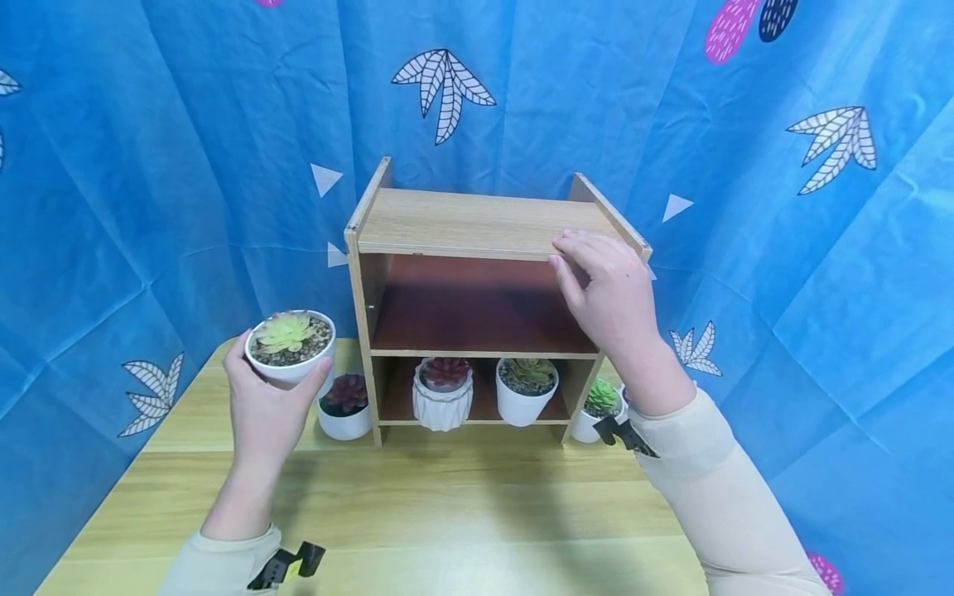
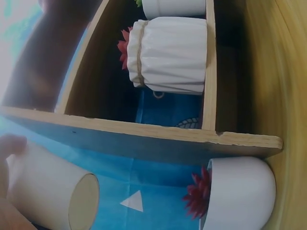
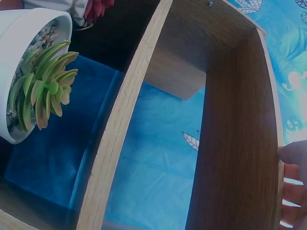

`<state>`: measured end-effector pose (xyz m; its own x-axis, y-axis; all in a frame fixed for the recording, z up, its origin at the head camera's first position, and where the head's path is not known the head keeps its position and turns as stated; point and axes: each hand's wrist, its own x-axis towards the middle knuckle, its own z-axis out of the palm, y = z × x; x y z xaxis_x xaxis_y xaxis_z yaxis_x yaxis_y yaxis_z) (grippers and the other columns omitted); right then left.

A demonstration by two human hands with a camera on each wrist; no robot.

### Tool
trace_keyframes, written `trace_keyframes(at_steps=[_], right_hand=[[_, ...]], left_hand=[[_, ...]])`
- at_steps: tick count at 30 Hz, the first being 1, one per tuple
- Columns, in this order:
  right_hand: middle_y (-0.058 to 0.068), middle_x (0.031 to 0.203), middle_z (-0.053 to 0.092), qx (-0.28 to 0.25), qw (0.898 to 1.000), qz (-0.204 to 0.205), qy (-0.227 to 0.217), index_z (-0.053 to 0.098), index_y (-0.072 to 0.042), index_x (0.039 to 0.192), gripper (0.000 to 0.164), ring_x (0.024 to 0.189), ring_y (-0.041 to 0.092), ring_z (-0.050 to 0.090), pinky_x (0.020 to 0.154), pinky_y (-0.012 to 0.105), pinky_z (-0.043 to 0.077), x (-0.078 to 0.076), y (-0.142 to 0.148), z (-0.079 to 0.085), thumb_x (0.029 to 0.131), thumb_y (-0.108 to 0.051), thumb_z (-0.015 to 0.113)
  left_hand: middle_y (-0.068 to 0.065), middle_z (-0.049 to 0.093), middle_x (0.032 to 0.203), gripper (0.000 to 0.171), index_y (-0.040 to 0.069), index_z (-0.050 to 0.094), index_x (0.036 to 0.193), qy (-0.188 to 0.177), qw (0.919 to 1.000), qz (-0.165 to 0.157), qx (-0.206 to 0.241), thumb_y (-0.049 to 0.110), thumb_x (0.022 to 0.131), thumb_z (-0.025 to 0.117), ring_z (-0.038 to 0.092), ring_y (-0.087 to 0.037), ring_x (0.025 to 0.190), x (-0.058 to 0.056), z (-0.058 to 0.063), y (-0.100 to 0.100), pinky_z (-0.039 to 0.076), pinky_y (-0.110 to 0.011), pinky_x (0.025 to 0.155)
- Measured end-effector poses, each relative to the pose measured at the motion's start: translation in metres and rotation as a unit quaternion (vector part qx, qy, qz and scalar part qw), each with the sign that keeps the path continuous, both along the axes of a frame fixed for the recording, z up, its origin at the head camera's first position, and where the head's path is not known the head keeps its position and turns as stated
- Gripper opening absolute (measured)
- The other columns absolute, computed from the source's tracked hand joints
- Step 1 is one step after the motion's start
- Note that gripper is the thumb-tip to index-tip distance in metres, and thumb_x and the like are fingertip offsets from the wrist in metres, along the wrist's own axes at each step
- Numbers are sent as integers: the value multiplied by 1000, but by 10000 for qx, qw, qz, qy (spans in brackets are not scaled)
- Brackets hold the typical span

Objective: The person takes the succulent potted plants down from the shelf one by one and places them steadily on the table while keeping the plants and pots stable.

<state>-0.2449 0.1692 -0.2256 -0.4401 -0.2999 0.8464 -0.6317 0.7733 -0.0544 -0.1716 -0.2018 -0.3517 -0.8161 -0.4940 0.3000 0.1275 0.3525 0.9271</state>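
The white pot (image 1: 279,374) with the pale green succulent (image 1: 286,331) is off the left side of the wooden shelf (image 1: 483,314), apart from it and raised above the surface (image 1: 462,497); the left grip (image 1: 264,406) is closed round its wall, thumb on the side toward the shelf and fingers on the side away from it; the right grip (image 1: 614,285) is at the front edge of the shelf's top board (image 1: 477,222), near the right end, and whether it clasps the board or only rests there I cannot tell. The pot looks rigid and smooth, ceramic or hard plastic, and probably light enough for one hand; that plain wall could slide under damp fingers, so the sound hold is low and well round the body, with the thumb opposing the fingers; the rim makes a poorer hold, as it may chip if it is brittle and knocks the shelf's side panel (image 1: 361,314). The succulent's leaves look bendable and perhaps easily pulled loose, so they are no place to lift by; the gritty filling (image 1: 313,339) may spill if loose, which favours an upright carry. The ridged pot (image 1: 443,410) in the shelf's lower compartment probably offers more friction, its pleated wall giving fingers something to catch.
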Motion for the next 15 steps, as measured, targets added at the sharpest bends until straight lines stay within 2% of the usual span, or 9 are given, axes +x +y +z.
trace_keyframes(at_steps=[15], right_hand=[[14, 118, 72, -11, 10000, 14, 12, 74, -2, 116, 27, 114, 31, 65, 105, 44, 44, 1, 0, 1, 95, -19, 68]], left_hand=[[-8, 31, 155, 100, 16, 19, 154, -164, 9998, -22, 144, 29, 79, 85, 37, -25, 139, -10, -16, -8, 36, -47, 113]])
